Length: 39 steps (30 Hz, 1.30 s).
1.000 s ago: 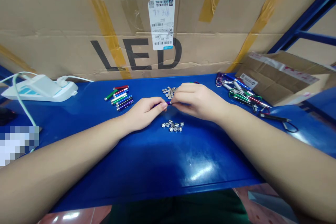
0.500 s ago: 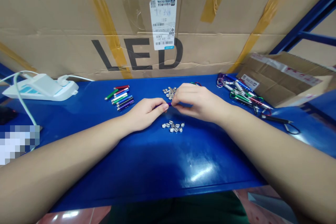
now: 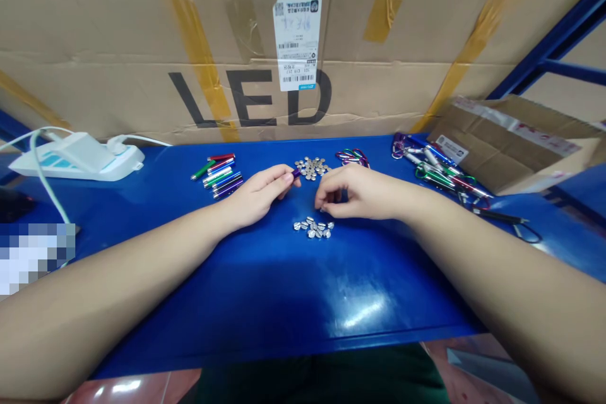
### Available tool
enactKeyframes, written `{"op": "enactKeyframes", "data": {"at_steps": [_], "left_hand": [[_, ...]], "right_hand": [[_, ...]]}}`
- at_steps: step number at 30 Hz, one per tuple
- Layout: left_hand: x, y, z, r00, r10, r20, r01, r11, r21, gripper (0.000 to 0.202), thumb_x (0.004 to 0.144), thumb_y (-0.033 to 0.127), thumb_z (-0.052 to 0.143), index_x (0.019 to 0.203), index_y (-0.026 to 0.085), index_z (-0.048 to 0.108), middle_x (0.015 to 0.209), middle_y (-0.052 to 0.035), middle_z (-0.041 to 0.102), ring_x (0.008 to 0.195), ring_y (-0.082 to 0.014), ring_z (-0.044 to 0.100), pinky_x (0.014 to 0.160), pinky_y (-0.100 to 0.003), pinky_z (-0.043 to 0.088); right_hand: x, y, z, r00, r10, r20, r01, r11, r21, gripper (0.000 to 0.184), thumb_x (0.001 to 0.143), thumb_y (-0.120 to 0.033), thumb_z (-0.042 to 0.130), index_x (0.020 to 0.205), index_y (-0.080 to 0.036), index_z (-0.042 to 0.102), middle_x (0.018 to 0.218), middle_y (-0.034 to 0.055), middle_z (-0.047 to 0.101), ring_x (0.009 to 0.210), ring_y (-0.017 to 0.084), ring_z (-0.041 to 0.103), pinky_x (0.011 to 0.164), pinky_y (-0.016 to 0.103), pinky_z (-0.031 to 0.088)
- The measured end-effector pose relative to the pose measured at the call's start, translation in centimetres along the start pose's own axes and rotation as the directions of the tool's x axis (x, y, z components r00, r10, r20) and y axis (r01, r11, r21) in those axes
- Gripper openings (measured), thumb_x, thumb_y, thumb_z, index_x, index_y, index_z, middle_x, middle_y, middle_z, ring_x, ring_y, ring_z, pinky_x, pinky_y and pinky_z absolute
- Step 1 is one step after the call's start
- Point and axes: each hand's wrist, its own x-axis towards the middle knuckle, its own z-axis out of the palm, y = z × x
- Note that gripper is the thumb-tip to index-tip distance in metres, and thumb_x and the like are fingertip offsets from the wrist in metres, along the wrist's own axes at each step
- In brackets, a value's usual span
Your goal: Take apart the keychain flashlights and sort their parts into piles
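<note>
My left hand [image 3: 265,192] is closed around a purple metal tube [image 3: 297,173], whose end shows past the thumb; the rest is hidden in the fingers. To its right, my right hand [image 3: 348,192] is curled with thumb and fingertips together, and whatever may be between them is too small to make out. Just below those fingertips lies a loose group of silver metal end caps [image 3: 312,227]. Beyond both hands is a pile of small button cells [image 3: 312,168]. Several coloured metal tubes [image 3: 222,173] lie side by side left of my left hand.
Coloured carabiners [image 3: 353,157] lie behind my right hand. Assembled keychain lights [image 3: 440,167] are heaped at the right, against an open cardboard box [image 3: 516,139]. A white power strip [image 3: 76,158] sits at the left. A large carton [image 3: 255,25] walls off the back of the blue table [image 3: 265,303].
My hands have come apart. The purple tube stays in the left hand, while the right hand has dropped closer to the silver caps, uncovering the button cells and carabiners.
</note>
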Motion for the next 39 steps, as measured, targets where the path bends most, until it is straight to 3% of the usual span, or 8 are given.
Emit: {"op": "enactKeyframes", "data": {"at_steps": [15,17,19,22,24,27,31,39], "left_hand": [[0.1,-0.3,0.0,0.998,0.053,-0.033,-0.049,0.992,0.115,0.036,0.102,0.047,0.054,0.114,0.017,0.07,0.102,-0.0071,0.072,0.095,-0.0214,0.066,0.092,-0.036,0.052],[0.1,-0.3,-0.1,0.992,0.119,-0.049,-0.107,0.975,0.196,0.034,0.101,0.044,0.056,0.116,0.018,0.071,0.111,-0.0092,0.073,0.105,-0.0238,0.067,0.1,-0.039,0.051],[0.2,-0.2,0.0,0.978,0.2,-0.066,-0.174,0.944,0.279,0.031,0.101,0.04,0.058,0.118,0.019,0.073,0.115,-0.0101,0.072,0.11,-0.0245,0.067,0.105,-0.041,0.05],[0.2,-0.1,0.3,0.961,0.262,-0.083,-0.222,0.917,0.33,0.029,0.099,0.036,0.062,0.121,0.02,0.073,0.115,-0.0102,0.072,0.11,-0.0244,0.067,0.101,-0.041,0.053],[0.1,-0.2,0.6,0.965,0.24,-0.105,-0.205,0.942,0.265,0.036,0.096,0.033,0.066,0.13,0.021,0.067,0.113,-0.0093,0.071,0.106,-0.0236,0.069,0.096,-0.04,0.056],[0.1,-0.2,1.1,0.974,0.173,-0.147,-0.157,0.981,0.117,0.037,0.092,0.033,0.072,0.125,0.02,0.061,0.107,-0.007,0.071,0.097,-0.0214,0.07,0.087,-0.036,0.057],[0.1,0.4,1.2,0.976,0.151,-0.155,-0.12,0.974,0.192,0.021,0.089,0.034,0.075,0.101,0.018,0.068,0.096,-0.0043,0.072,0.084,-0.0185,0.067,0.079,-0.033,0.054],[0.1,0.9,1.3,0.957,0.252,-0.141,-0.208,0.94,0.27,0.021,0.094,0.028,0.068,0.113,0.02,0.075,0.106,-0.0081,0.073,0.091,-0.0195,0.067,0.081,-0.033,0.053]], "right_hand": [[0.3,-0.9,0.6,0.98,0.196,0.011,-0.19,0.932,0.308,0.011,0.085,-0.018,0.072,0.095,-0.017,0.075,0.084,0.0034,0.078,0.074,0.017,0.072,0.071,0.029,0.058],[0.6,-0.7,0.7,0.934,0.346,-0.092,-0.26,0.833,0.489,0.007,0.088,-0.018,0.071,0.094,-0.017,0.072,0.085,0.0052,0.077,0.075,0.018,0.072,0.073,0.031,0.06],[1.2,-0.5,0.9,0.837,0.531,-0.132,-0.269,0.61,0.745,0.012,0.097,-0.026,0.064,0.094,-0.016,0.069,0.085,0.009,0.077,0.077,0.02,0.074,0.079,0.035,0.063],[2.2,-0.8,1.4,0.74,0.671,0.038,-0.232,0.201,0.952,0.04,0.108,-0.042,0.043,0.099,-0.012,0.067,0.09,0.017,0.076,0.083,0.023,0.077,0.089,0.043,0.064],[2.8,-1.2,1.8,0.722,0.673,0.159,-0.245,0.034,0.969,0.049,0.109,-0.049,0.036,0.105,-0.01,0.065,0.091,0.0192,0.076,0.084,0.025,0.077,0.092,0.044,0.064],[3.3,-1.6,2.4,0.72,0.661,0.212,-0.24,-0.05,0.97,0.051,0.109,-0.049,0.032,0.113,-0.009,0.062,0.09,0.0178,0.075,0.081,0.024,0.077,0.091,0.045,0.064],[3.5,-1.8,2.6,0.744,0.633,0.215,-0.219,-0.074,0.973,0.048,0.111,-0.043,0.03,0.115,-0.007,0.062,0.087,0.0157,0.073,0.078,0.022,0.076,0.091,0.042,0.064],[3.5,-2.1,2.8,0.764,0.611,0.207,-0.161,-0.13,0.978,0.036,0.111,-0.034,0.036,0.113,-0.01,0.062,0.089,0.0116,0.072,0.078,0.02,0.076,0.086,0.038,0.066]]}}
